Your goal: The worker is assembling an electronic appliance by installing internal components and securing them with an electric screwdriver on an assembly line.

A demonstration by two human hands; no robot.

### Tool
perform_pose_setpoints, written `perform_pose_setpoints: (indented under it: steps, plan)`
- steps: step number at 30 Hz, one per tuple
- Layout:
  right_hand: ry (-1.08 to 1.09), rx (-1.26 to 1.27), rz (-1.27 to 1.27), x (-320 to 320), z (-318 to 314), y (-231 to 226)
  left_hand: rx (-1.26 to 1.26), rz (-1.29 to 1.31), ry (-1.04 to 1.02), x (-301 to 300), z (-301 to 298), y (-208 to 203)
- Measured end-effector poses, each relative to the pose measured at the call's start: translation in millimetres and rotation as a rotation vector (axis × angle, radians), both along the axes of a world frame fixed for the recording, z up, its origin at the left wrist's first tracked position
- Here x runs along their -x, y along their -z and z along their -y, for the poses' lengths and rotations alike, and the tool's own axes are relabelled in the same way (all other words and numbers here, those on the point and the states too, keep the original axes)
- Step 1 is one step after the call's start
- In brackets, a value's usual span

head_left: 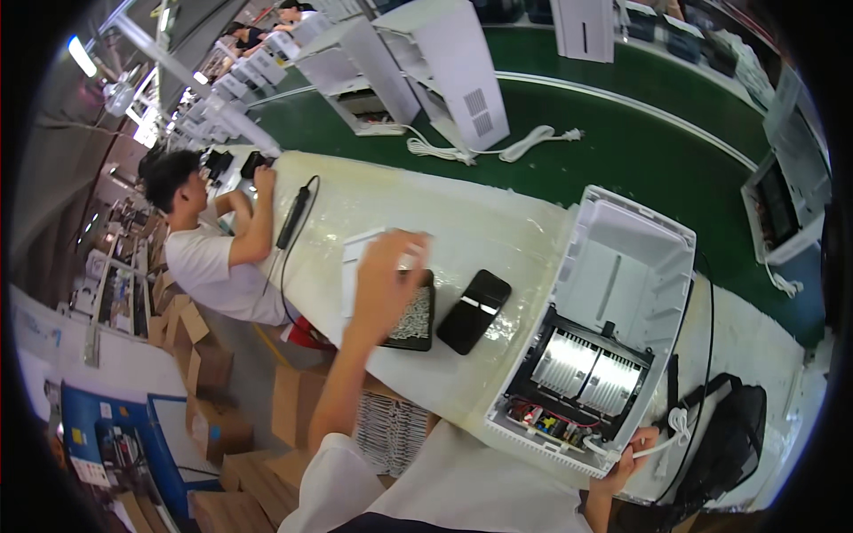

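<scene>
Fingers of the left hand [389, 271] blurred, those of the right hand [620, 471] curled at a white housing's [617, 253] corner
Open on the table [498, 218], it bares silvery finned panels [569, 362] above a small circuit board [553, 428]; what either hand grips, I cannot tell

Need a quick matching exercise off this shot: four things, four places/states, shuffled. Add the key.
Things
1. phone
2. tray
3. casing
4. right hand

Places and states
A. at the near right corner of a white box, by a white cord
B. black, lying on the table between 2 and 3
C. white, open, with a circuit board showing inside
D. dark-rimmed, holding many small pale pieces

Pairs: 1-B, 2-D, 3-C, 4-A
</scene>
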State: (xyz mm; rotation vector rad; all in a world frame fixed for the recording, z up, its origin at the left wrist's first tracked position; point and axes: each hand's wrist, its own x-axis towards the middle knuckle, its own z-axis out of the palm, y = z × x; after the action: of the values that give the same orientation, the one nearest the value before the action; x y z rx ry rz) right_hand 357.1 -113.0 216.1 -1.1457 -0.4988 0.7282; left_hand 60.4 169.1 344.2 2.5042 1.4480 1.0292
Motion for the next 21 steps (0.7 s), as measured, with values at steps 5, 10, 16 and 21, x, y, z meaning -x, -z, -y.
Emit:
perform_pose_setpoints:
  steps: [5,10,16,21]
  plan:
    - [-0.038,-0.077,0.092,-1.0,-4.2,5.7,0.016,-0.350,-0.726,203.1,-57.2,131.3]
    - [-0.100,-0.007,0.146,-17.6,3.6,-2.8,0.711,0.252,-0.619,233.7,-60.5,171.3]
    - [-0.547,0.406,0.315,-57.9,25.2,-45.8,0.395,-0.084,-0.544,252.3,-53.7,173.6]
    - [-0.619,0.595,0.537,-61.9,21.8,-81.7,0.597,0.026,-0.557,236.8,-60.4,160.4]
